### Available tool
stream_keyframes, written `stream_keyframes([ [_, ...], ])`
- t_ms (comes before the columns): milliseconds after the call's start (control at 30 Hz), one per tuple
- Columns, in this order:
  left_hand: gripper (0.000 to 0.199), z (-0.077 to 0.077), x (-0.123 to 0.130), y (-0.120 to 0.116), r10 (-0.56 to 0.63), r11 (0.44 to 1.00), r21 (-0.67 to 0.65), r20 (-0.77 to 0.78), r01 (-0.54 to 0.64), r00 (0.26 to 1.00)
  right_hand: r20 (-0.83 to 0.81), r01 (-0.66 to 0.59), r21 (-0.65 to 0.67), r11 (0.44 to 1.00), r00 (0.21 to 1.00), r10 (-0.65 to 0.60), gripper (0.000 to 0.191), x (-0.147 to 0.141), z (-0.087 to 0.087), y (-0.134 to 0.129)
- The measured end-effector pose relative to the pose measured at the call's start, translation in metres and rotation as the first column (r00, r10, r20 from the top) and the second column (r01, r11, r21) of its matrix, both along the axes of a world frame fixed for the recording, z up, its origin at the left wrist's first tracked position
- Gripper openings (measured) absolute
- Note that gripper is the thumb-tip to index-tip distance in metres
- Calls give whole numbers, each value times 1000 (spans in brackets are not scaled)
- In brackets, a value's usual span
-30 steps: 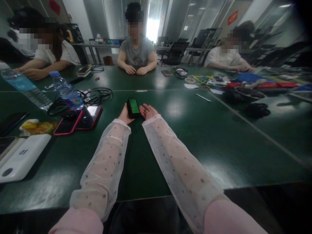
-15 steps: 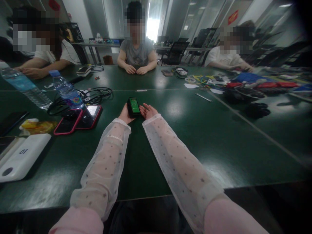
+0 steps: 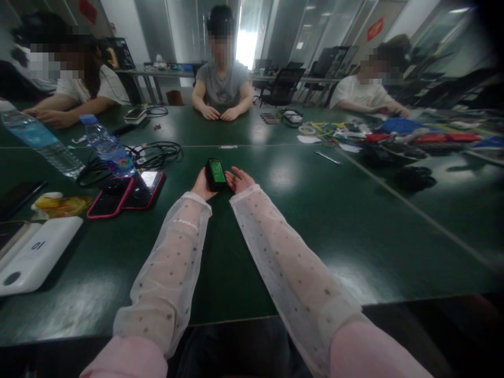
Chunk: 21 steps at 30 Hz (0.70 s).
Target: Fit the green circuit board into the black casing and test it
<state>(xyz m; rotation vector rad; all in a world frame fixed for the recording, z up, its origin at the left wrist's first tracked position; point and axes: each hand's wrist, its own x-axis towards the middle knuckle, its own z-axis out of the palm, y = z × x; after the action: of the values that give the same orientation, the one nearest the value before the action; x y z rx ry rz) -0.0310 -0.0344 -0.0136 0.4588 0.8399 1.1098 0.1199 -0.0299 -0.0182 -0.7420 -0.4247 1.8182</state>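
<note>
A small black device with a lit green screen is tilted up at the middle of the dark green table. My left hand holds it from its left side and from below. Just right of the device, my right hand rests with its fingers apart and the palm partly turned up, holding nothing. Its fingertips are close to the device's right edge; whether they touch it I cannot tell. Sheer white sleeves with small dark stars cover both forearms.
Left of my hands lie two red-edged phones, black cables, a bottle, another bottle and a white power bank. A wrench and a cluttered pile are at right. Three people sit across the table.
My hands and the device keep nearly the same place. The heads of the people across the table have shifted slightly.
</note>
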Motion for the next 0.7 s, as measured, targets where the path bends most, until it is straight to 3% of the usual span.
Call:
stream_keyframes([
  [500, 34, 3, 11, -1, -38, 998, 56, -43, 40, 998, -3, 41, 54, 998, 999, -41, 26, 2, 3, -4],
  [700, 14, 2, 16, -2, 60, 995, 81, -146, -49, 987, 51, 37, 19, 999, 998, -38, 21, 0, 7, -7],
])
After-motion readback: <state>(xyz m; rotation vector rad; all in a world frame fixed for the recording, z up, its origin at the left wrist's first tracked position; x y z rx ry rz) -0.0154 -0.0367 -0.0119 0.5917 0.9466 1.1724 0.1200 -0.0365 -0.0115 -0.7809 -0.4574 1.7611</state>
